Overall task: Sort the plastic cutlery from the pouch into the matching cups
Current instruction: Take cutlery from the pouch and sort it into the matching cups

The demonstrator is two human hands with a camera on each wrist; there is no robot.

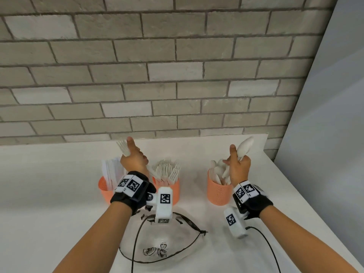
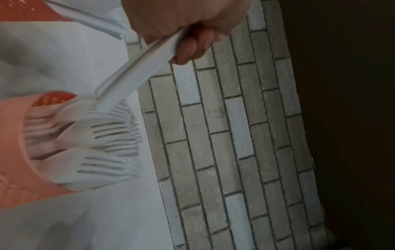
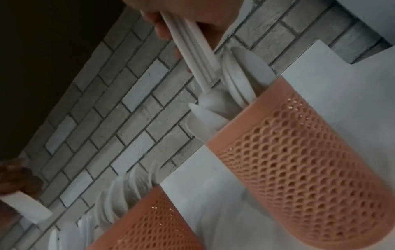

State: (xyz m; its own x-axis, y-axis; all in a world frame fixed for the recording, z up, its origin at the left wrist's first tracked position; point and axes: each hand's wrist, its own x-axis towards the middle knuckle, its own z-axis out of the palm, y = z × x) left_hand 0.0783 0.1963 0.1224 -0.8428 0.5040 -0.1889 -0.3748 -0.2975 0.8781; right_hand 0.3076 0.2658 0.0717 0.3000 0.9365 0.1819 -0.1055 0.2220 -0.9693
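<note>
progress: the task appears close to done. three orange perforated cups stand in a row toward the back edge of the white table (image 1: 59,194). the left cup (image 1: 104,191) holds knives, the middle cup (image 1: 174,191) is packed with forks (image 1: 167,170), and the right cup (image 1: 218,194) holds spoons. the clear drawstring pouch (image 1: 163,247) lies flat at the front edge, between the forearms; no cutlery is discernible inside it. what remains, by this judgement, is to seat the pieces in hand.

left hand (image 1: 134,160): fingers curled around white fork handles, thumb extended, tines (image 1: 122,145) pointing toward the brick wall. it is raised between the left and middle cups; the handle ends hang just above the forks.

right hand (image 1: 239,166): fingers closed around a bundle of spoons (image 1: 244,147), bowls upward. it is above the right cup; the handle ends reach among the spoons there.
</note>
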